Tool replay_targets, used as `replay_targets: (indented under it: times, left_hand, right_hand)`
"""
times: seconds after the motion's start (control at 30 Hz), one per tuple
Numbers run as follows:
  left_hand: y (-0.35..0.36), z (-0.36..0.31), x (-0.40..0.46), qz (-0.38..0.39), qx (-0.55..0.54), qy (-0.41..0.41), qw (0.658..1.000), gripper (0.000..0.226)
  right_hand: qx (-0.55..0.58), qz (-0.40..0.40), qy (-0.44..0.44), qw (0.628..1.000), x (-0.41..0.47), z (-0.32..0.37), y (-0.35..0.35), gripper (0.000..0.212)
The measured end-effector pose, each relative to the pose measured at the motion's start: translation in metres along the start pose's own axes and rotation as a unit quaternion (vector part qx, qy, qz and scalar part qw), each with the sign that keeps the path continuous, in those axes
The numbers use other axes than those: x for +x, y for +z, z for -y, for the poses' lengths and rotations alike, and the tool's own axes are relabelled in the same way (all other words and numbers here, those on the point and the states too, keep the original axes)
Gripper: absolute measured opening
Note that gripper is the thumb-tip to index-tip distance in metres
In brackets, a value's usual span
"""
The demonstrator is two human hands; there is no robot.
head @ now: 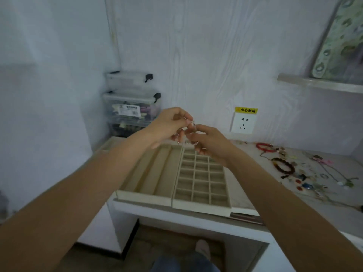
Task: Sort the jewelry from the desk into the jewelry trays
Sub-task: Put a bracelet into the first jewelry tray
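Both hands are raised together above the far end of the beige grid tray (202,183), and between them they hold a small, thin piece of silver-coloured jewelry (191,122). The left hand (170,126) has its fingers curled, and its thumb and forefinger pinch the upper end of the piece. The right hand (208,140) also has curled fingers; its fingertips close on the same piece from the other side, and the two hands touch each other there. A few small shiny parts show under the fingers, but the piece is too small and blurred to tell what kind of jewelry it is.

The grid tray, a beige fabric-lined tray with many small square compartments, lies on the white desk (196,214) under the hands. Touching its left side lies a second beige tray with long narrow channels (151,173). All compartments that I can see hold nothing.

To the right of the grid tray, well apart from it, the remaining jewelry is spread on the desk: a red bangle (263,147), a dark brown beaded bracelet (284,166), thin chains and many small coloured pieces (314,183).

Behind the channel tray, in the corner, two clear plastic boxes with black clips (131,99) are stacked. On the wall behind the grid tray, a little to the right, there is a white power socket (243,123) under a yellow warning label (246,110).
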State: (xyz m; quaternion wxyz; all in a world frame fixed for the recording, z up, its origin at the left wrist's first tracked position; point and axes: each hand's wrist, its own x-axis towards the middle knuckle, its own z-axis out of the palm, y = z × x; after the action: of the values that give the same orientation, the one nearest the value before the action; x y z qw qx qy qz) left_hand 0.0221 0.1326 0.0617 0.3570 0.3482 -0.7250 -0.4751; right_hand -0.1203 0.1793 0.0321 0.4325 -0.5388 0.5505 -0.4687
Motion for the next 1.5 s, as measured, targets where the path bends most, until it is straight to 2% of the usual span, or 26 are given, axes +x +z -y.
replay_targets:
  times: [0.07,0.2,0.33,0.53,0.77,1.07,1.13,1.23,1.27,1.4,1.5]
  left_hand:
    - [-0.025,0.009,-0.019,-0.011,0.024,-0.013,1.000,0.007]
    - [-0.073,0.026,-0.043,-0.047,0.075,-0.032,0.996,0.010]
    - [-0.113,0.043,-0.058,-0.091,0.080,-0.050,0.991,0.011]
    - [-0.151,0.067,-0.064,-0.135,0.046,-0.071,0.987,0.009]
    - [-0.171,0.100,-0.051,-0.187,0.085,-0.108,0.973,0.015]
    - [-0.178,0.109,-0.046,-0.139,0.125,-0.063,0.980,0.009]
    - [-0.177,0.109,-0.045,-0.137,0.101,-0.071,0.983,0.009]
    - [-0.176,0.108,-0.046,-0.147,0.025,-0.081,0.986,0.011]
    - [-0.177,0.107,-0.047,-0.152,0.005,-0.082,0.985,0.011]
    - [-0.178,0.109,-0.046,-0.160,-0.044,-0.085,0.982,0.011]
    - [-0.178,0.117,-0.044,-0.167,-0.053,-0.108,0.979,0.010]
  right_hand:
    - [0.019,0.032,0.010,0.999,0.004,-0.001,0.030,0.005]
    - [0.085,0.103,0.021,0.991,0.013,-0.001,0.077,0.010]
    - [0.090,0.112,0.038,0.989,0.025,0.002,0.111,0.012]
    - [0.032,0.099,0.051,0.993,0.051,0.003,0.149,0.019]
    - [-0.174,0.054,0.021,0.983,0.082,-0.001,0.181,0.023]
    - [-0.250,0.084,0.044,0.964,0.096,-0.007,0.188,0.014]
    - [-0.190,0.088,0.071,0.975,0.098,-0.007,0.191,0.010]
    - [0.035,0.091,0.130,0.987,0.100,-0.007,0.193,0.015]
    - [0.069,0.095,0.136,0.984,0.101,-0.008,0.192,0.016]
    - [0.049,0.128,0.150,0.979,0.101,-0.012,0.193,0.028]
    - [0.030,0.129,0.161,0.978,0.096,-0.011,0.193,0.012]
